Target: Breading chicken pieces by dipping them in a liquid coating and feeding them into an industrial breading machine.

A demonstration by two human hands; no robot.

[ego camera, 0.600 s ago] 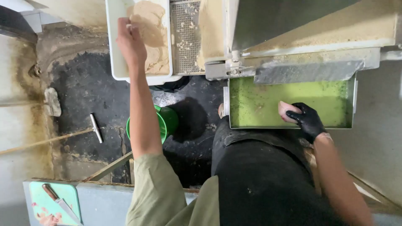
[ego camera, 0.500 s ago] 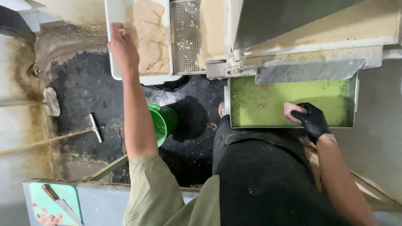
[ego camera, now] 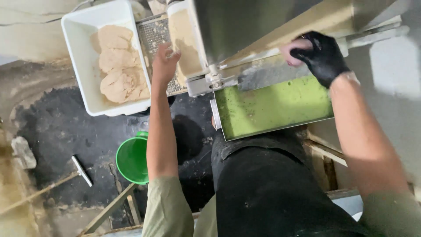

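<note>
My bare left hand reaches out with fingers spread and rests on a metal mesh grate. Left of the grate is a white tub holding beige dough lumps. My right hand, in a black glove, grips a pinkish lump against the sloped edge of a steel machine. Just below that hand is a metal tray filled with green paste. Beige dough also clings to the machine's left side.
A green bucket stands on the dark wet floor beneath my left arm. A long-handled tool and a stone lie at the left. My black apron fills the lower middle. Wooden slats cross below.
My right hand lifted out of the green tray with the pinkish lump, up to the machine's edge. My left hand shifted from the white tub to the mesh grate. The view moved closer.
</note>
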